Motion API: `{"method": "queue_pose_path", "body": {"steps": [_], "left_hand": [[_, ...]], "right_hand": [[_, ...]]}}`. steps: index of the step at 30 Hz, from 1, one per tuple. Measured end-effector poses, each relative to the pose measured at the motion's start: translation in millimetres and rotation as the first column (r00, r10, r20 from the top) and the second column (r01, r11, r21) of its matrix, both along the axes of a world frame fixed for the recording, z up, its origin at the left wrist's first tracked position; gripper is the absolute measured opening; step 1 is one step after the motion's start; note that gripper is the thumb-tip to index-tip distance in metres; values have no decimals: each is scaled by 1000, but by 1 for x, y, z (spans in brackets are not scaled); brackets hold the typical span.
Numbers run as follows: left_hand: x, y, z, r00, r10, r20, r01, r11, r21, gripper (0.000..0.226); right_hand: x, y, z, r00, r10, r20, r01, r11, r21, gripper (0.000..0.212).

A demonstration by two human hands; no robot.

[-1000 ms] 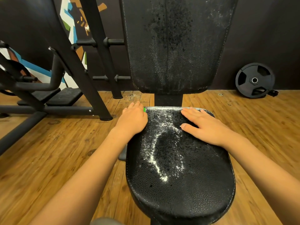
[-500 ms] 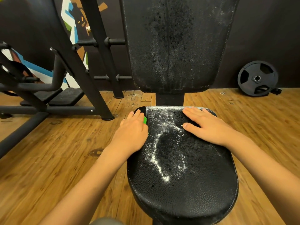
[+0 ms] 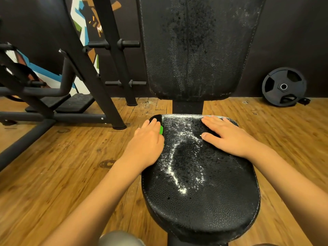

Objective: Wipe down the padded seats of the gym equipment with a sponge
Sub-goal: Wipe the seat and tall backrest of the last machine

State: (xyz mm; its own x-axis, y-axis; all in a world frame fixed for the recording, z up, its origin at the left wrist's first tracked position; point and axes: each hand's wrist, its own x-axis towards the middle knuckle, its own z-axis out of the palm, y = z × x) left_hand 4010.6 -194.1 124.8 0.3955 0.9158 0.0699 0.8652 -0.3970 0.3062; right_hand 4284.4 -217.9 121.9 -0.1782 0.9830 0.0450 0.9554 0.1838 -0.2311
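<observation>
The black padded seat (image 3: 200, 201) fills the lower middle, streaked with white foam down its centre. My left hand (image 3: 145, 148) lies on the seat's left edge, fingers curved over a green sponge (image 3: 161, 130) of which only a sliver shows beside my index finger. The seat's far left corner beyond my fingertips looks dark and free of foam. My right hand (image 3: 229, 137) rests flat on the far right part of the seat, fingers straight, holding nothing. The upright padded backrest (image 3: 195, 50) rises behind the seat, speckled with white residue.
A black machine frame (image 3: 99, 82) with pegs and a footplate stands on the wooden floor (image 3: 62, 166) to the left. A black weight plate (image 3: 284, 87) leans on the dark wall at the right. My knee (image 3: 120, 238) shows at the bottom edge.
My left hand has slid with the sponge toward me along the seat's left edge, uncovering a dark wiped corner. My right hand has stayed where it was.
</observation>
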Motion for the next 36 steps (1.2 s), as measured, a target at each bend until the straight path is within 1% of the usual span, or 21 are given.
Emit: {"method": "queue_pose_path", "body": {"steps": [4,13,16,18,22,27,36], "left_hand": [[-9,-22,-4,999,-9,49,9,1000,-3,54],[12,20,4,999,22,-46,-22,1000,9,51],[12,22,0,999,33,-40,-31,998,47,46],[8,16,-4,999,33,-26,-32,998,60,43],[-1,-17,-3,1000,25,9,-25,1000,-2,54],[-13,-57,-5,999,25,43,-24,1000,-16,56],[-2,-8,2,1000,7,3,-7,999,-34,56]], "right_hand": [[-1,1,0,1000,4,3,-4,1000,-1,70],[-2,-1,3,1000,17,14,-17,1000,-18,65],[-2,-1,3,1000,17,8,-17,1000,-16,66],[-2,-2,4,1000,17,5,-17,1000,-16,66],[-1,-1,3,1000,14,4,-14,1000,-15,66],[-1,-1,3,1000,17,5,-17,1000,-10,67],[-3,-2,3,1000,14,1,-14,1000,-15,66]]}}
